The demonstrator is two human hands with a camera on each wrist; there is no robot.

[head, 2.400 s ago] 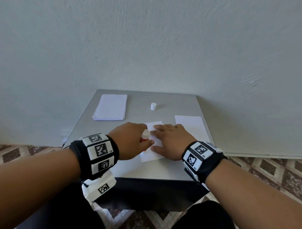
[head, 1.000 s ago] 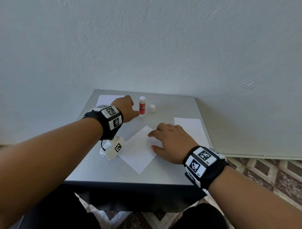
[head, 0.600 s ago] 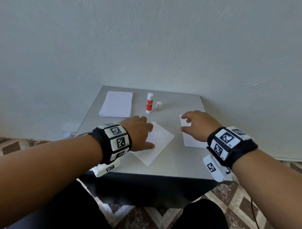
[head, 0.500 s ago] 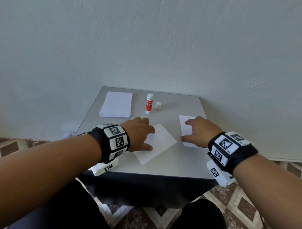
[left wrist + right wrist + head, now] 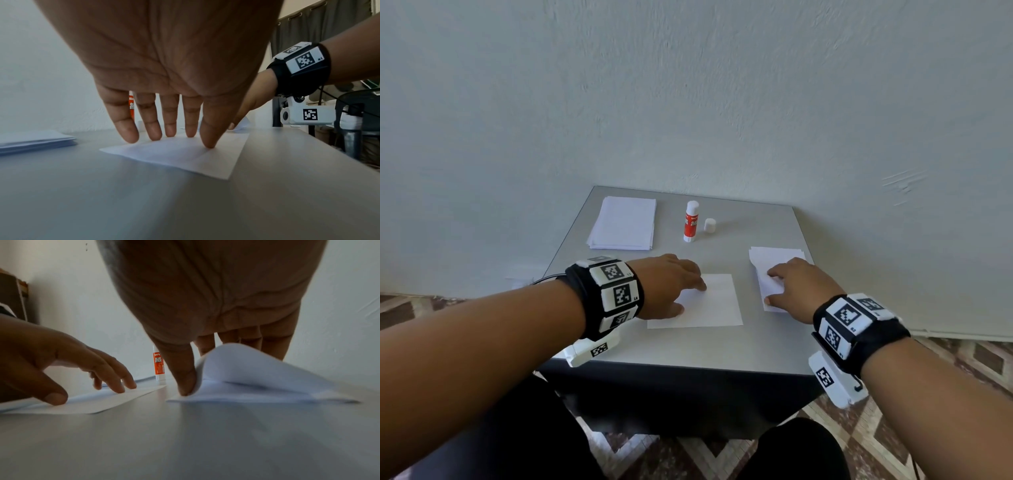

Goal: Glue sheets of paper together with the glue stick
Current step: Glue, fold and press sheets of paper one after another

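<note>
Left hand (image 5: 671, 284) lies flat, fingers (image 5: 152, 123) straight and spread, tips pressing down. Right hand (image 5: 799, 287), far right, pinches with thumb (image 5: 183, 378) against fingers.

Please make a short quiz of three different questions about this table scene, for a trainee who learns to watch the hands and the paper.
1. True or false: the glue stick stands upright with its cap off, beside it on the table.
2. Which hand lifts a sheet? A) the left hand B) the right hand C) neither
3. Fill in: the left hand's fingers press the middle sheet ____ on the table.

Key
1. True.
2. B; it pinches the top sheet of the right pile, which curls up.
3. Flat.
</note>
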